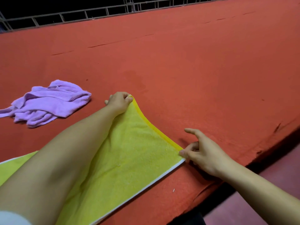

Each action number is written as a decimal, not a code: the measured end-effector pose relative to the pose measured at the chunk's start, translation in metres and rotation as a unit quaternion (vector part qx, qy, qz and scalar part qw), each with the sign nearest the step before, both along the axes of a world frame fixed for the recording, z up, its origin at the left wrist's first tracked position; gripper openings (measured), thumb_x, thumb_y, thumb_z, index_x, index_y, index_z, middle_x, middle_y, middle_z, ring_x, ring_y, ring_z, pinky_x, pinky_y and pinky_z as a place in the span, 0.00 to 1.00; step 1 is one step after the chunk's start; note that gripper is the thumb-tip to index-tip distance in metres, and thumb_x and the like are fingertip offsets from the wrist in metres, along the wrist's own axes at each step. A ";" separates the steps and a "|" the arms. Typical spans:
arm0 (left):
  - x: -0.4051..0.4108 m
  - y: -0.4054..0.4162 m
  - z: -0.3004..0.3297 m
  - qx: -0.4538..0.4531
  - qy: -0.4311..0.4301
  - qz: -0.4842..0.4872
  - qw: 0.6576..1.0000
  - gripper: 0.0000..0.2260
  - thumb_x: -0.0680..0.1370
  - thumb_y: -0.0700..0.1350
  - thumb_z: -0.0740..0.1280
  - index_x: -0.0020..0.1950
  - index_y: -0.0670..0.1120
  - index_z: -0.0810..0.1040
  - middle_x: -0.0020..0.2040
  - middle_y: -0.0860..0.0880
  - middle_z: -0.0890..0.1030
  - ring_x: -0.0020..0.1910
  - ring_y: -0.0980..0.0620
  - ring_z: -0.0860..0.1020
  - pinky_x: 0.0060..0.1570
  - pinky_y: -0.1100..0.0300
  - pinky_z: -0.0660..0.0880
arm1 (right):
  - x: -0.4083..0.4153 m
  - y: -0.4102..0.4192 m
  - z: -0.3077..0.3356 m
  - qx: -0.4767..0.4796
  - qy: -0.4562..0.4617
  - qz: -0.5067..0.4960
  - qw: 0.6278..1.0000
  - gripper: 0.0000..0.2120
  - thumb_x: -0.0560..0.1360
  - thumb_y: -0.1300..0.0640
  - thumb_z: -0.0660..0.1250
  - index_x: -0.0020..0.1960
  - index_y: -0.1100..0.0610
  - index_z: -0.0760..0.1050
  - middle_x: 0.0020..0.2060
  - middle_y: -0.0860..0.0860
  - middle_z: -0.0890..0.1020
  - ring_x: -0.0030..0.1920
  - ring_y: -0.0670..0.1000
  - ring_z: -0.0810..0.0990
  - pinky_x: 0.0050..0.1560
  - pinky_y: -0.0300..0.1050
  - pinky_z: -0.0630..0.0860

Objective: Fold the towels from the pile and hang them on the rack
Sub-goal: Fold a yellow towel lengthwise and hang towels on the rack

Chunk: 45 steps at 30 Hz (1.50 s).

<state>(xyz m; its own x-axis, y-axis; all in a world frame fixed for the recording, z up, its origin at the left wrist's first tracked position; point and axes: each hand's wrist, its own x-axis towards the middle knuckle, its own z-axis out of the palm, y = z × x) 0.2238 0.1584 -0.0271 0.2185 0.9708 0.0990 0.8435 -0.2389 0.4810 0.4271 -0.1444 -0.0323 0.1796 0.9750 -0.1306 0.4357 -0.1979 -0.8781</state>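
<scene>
The step in hand looked to be squaring the yellow towel [129, 151] on the red felt surface [194, 62] before a fold, and doing it well probably meant drawing the two held corners apart until the orange-banded edge lay straight and flat, since that edge bowed inward between them and its far corner stood lifted off the felt. The left hand [119, 101] pinched the far corner between thumb and curled fingers; the right hand [201, 153] pinched the near corner where the orange band met the white hem, its index finger pointing free. The towel spread from both hands back toward the person, partly under the left forearm. The crumpled purple towel [48, 103] lay well apart to the left, untouched, and railings [97, 12] ran beyond the far edge
</scene>
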 end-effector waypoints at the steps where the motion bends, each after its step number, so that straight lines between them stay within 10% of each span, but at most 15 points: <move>1: 0.006 0.002 0.003 0.006 -0.033 -0.015 0.999 0.07 0.79 0.52 0.65 0.53 0.54 0.81 0.53 0.52 0.82 0.60 0.46 0.75 0.58 0.51 0.65 | 0.003 -0.001 0.000 0.003 0.001 -0.002 1.000 0.34 0.73 0.60 0.74 0.73 0.48 0.61 0.34 0.49 0.84 0.33 0.50 0.81 0.35 0.40 0.76; 5: 0.043 0.010 0.017 0.029 -0.141 -0.071 0.987 0.08 0.77 0.43 0.70 0.56 0.48 0.81 0.49 0.49 0.81 0.48 0.53 0.77 0.44 0.63 0.67 | 0.023 -0.002 0.003 0.016 -0.004 -0.023 1.000 0.34 0.73 0.59 0.75 0.72 0.46 0.61 0.36 0.48 0.85 0.36 0.51 0.83 0.41 0.42 0.77; 15: 0.194 0.032 0.027 0.011 -0.196 -0.144 0.970 0.16 0.76 0.39 0.71 0.63 0.47 0.76 0.48 0.50 0.77 0.46 0.54 0.75 0.46 0.65 0.68 | 0.130 -0.007 0.008 0.032 -0.034 -0.157 0.986 0.35 0.72 0.56 0.75 0.73 0.47 0.61 0.37 0.44 0.85 0.41 0.50 0.83 0.53 0.50 0.78; 24: 0.300 0.048 -0.003 -0.021 -0.101 -0.173 0.980 0.17 0.74 0.45 0.73 0.62 0.51 0.76 0.42 0.57 0.79 0.50 0.52 0.79 0.51 0.57 0.73 | 0.196 -0.014 0.003 0.002 -0.160 -0.206 0.965 0.35 0.72 0.57 0.75 0.74 0.50 0.63 0.35 0.42 0.83 0.35 0.33 0.78 0.38 0.26 0.70; 34: 0.260 0.001 0.004 0.207 -0.003 -0.141 0.968 0.13 0.78 0.53 0.67 0.62 0.53 0.75 0.60 0.53 0.79 0.61 0.47 0.71 0.57 0.52 0.64 | 0.185 -0.015 0.005 0.010 -0.290 -0.183 0.939 0.27 0.72 0.53 0.74 0.69 0.49 0.69 0.50 0.44 0.76 0.44 0.45 0.73 0.48 0.43 0.67; 45: 0.001 -0.070 -0.003 0.054 -0.063 -0.042 0.996 0.07 0.79 0.47 0.68 0.55 0.56 0.76 0.51 0.56 0.82 0.48 0.51 0.80 0.52 0.54 0.75 | 0.039 0.023 0.026 0.096 -0.244 0.006 0.965 0.18 0.76 0.52 0.69 0.65 0.46 0.73 0.48 0.41 0.80 0.40 0.42 0.72 0.47 0.42 0.69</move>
<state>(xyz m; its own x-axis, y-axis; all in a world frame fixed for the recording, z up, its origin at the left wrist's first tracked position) 0.2246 0.0884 -0.0305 0.2787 0.9314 0.2342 0.7532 -0.3633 0.5484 0.4657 -0.1218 -0.0061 0.1618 0.9755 0.1490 0.8085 -0.0445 -0.5869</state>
